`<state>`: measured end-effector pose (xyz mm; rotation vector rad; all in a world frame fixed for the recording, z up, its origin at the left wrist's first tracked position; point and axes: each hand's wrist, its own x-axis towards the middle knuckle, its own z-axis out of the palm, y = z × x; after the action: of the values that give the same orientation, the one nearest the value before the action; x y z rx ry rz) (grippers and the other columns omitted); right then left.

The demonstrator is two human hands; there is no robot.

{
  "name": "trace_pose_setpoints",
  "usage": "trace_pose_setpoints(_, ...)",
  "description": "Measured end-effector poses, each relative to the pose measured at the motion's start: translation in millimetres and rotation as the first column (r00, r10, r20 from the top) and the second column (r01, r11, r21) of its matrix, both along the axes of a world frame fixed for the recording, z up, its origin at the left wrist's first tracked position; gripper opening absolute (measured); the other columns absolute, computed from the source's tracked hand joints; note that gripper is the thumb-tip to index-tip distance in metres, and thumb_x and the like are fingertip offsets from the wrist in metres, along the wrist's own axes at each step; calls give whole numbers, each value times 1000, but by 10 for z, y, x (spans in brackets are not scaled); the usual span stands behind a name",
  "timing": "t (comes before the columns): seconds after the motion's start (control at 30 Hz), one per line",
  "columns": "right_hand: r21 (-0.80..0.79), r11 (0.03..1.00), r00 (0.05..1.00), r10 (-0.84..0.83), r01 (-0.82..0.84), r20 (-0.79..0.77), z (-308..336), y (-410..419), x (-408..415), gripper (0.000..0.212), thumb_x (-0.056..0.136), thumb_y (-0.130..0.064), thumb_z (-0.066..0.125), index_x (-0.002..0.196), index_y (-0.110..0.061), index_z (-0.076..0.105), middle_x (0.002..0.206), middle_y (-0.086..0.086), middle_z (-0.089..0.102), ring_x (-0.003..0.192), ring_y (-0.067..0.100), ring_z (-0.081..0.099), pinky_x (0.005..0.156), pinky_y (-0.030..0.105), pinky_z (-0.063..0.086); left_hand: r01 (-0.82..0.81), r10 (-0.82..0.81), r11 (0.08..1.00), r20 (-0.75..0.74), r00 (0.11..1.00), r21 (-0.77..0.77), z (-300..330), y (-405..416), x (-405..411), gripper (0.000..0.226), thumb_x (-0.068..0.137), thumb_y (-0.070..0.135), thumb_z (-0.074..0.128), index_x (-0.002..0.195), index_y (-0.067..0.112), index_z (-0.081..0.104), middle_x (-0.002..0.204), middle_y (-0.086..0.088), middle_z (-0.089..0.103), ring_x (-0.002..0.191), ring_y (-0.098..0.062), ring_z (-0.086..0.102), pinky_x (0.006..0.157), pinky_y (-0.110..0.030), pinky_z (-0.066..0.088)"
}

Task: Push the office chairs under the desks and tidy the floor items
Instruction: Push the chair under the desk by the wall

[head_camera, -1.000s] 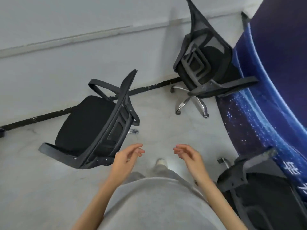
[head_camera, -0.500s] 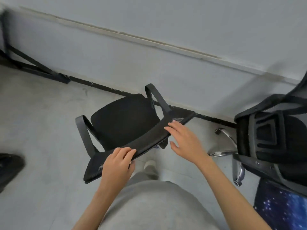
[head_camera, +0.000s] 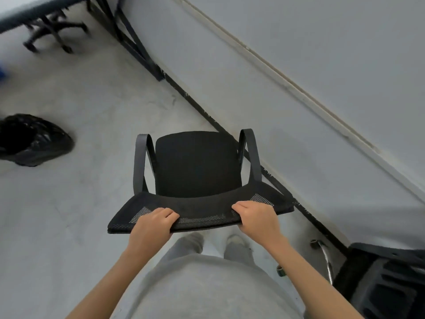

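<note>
text: none readable | labels: none | signs: none

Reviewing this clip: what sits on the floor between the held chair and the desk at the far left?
Head view: bare grey floor. The black bin bag lies off to the left of the chair, not in line with the desk. Another chair's base sits under that desk.

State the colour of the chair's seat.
Black; the seat shows best in the head view.
</note>
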<state>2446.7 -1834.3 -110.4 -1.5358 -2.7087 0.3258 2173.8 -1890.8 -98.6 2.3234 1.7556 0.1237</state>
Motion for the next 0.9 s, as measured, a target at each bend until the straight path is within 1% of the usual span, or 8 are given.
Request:
trace_pose_setpoints(0.1,36,998,998,42,-41,-35,0,146,150,19,55,-20,56,70,-18,68,66,-5,68,58,17,65,42,23,48,-80,80,997,0,997,7,-9,-88,256,38,41,11,90,75,16,74,72,3,71,62,-16,67,42,-22,51)
trace_pose_setpoints(0.3,63,981,983,183,-181,-26,36,452,350,22,57,-31,58,70,-17,68,65,-3,68,59,20,65,41,28,48,-280,280,960,-7,960,13,-27,-190,681,37,38,11,91,70,18,73,68,6,71,52,-18,65,39,-20,48)
trace_pose_setpoints(0.43,90,962,966,258,-258,5,53,676,456,15,56,-28,57,67,-21,66,61,-4,66,54,19,62,39,22,38,-393,392,920,-25,919,-9,-43,-217,929,31,41,8,87,64,20,69,58,8,66,43,-18,60,34,-23,45)
trace_pose_setpoints(0.53,63,941,944,331,-331,18,96,943,533,20,60,-30,54,72,-22,69,68,-5,69,61,18,65,44,23,43,-443,440,896,-75,895,-36,-87,-213,1174,30,43,9,85,62,21,65,55,6,61,38,-18,55,32,-23,41)
trace_pose_setpoints(0.6,7,920,919,390,-391,65,135,1155,554,24,67,-31,54,82,-22,70,79,-5,71,72,19,66,54,29,51,-447,441,894,-125,889,-22,-89,-150,1316,32,41,14,86,62,22,63,54,7,59,38,-15,54,32,-20,33)
trace_pose_setpoints(0.7,-29,892,887,452,-451,98,174,1459,487,23,74,-28,58,93,-24,70,88,-6,72,83,19,65,65,31,53,-478,477,878,-153,865,35,-42,30,1417,30,44,24,88,59,21,62,50,7,57,39,-13,53,33,-18,27)
trace_pose_setpoints(0.83,-7,874,873,485,-485,51,190,1761,271,25,75,-26,63,97,-23,71,91,-4,73,85,21,66,65,32,54,-568,572,820,-121,811,65,6,277,1314,30,51,28,87,63,18,62,52,5,57,43,-16,55,34,-19,33)
trace_pose_setpoints(0.9,-6,870,869,493,-493,42,208,1908,119,25,75,-26,63,99,-23,71,93,-3,73,87,22,66,67,33,54,-581,583,812,-110,805,55,42,405,1217,22,67,29,78,75,16,63,63,1,61,54,-18,59,40,-24,39)
